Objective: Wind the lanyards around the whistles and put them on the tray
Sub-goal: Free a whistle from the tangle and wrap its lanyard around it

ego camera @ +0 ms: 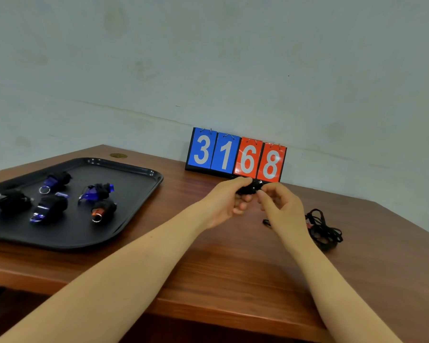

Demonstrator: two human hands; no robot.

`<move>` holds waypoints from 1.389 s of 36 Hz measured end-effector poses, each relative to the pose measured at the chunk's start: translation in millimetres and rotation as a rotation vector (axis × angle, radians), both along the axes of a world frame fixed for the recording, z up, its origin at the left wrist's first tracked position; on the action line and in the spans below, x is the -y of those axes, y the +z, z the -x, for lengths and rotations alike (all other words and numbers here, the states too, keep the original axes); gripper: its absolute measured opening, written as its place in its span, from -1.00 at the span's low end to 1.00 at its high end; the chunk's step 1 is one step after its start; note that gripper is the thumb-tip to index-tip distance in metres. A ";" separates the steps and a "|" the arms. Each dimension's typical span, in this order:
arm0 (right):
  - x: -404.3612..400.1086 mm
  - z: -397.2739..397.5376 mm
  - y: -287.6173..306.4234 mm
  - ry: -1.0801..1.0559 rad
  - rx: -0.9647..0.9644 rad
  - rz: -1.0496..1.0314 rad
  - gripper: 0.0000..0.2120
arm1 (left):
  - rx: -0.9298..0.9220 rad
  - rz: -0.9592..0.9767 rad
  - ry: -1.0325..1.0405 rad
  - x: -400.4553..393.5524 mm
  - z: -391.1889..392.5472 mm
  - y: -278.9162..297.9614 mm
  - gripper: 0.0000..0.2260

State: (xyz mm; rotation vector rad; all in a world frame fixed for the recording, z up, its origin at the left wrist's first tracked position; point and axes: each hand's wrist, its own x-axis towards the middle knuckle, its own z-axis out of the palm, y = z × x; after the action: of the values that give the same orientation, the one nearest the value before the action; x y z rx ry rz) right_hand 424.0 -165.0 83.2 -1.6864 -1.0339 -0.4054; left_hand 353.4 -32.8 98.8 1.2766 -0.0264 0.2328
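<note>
Above the table's middle I hold a whistle wrapped in black lanyard (pixel 250 188) between both hands. My left hand (pixel 227 203) grips it from the left. The fingertips of my right hand (pixel 280 206) pinch it from the right. A black tray (pixel 136 184) lies at the left with several wound whistles on it: blue ones (pixel 55 183) (pixel 97 191), a black one (pixel 10 200) and an orange one (pixel 103 210). A loose black lanyard (pixel 323 230) lies in a heap on the table to the right of my right hand; a red whistle peeks from it.
A flip scoreboard (pixel 235 155) reading 3168 stands against the wall behind my hands. The wooden table (pixel 233 263) has its front edge near me and a corner at the far right. A brass disc (pixel 118 155) sits in the tabletop behind the tray.
</note>
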 end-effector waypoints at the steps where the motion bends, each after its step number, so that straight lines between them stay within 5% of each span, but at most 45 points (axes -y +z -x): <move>1: 0.3 0.3 -0.3 -0.012 0.019 0.007 -0.90 | 0.005 -0.046 0.045 0.4 -0.9 -0.5 -0.78; 7: 1.5 -0.1 -4.7 -0.109 0.274 0.139 -0.84 | 0.054 -0.353 0.273 -2.1 -0.6 -3.6 -0.78; 18: 2.0 -2.0 -2.4 -0.316 0.430 -0.003 -0.93 | 0.018 -0.373 0.162 -3.6 -1.5 2.9 -0.82; 33: 3.3 8.8 3.9 -0.022 -0.187 -0.030 -0.92 | -0.073 -0.545 0.156 -8.5 2.9 1.8 -0.80; 43: 6.1 2.7 10.4 0.523 -1.252 -0.264 -0.68 | -0.033 -0.448 0.125 -5.2 0.8 -4.9 -0.81; 50: 2.5 7.8 12.4 0.571 -1.319 -0.336 -0.69 | -0.006 -0.293 0.090 -2.3 -1.6 -8.3 -0.81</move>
State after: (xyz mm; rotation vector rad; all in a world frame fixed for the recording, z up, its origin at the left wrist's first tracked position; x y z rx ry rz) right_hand 416.2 -167.5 95.6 -0.9216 -0.3399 0.7948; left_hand 355.0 -30.5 90.5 1.5716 0.0025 0.3113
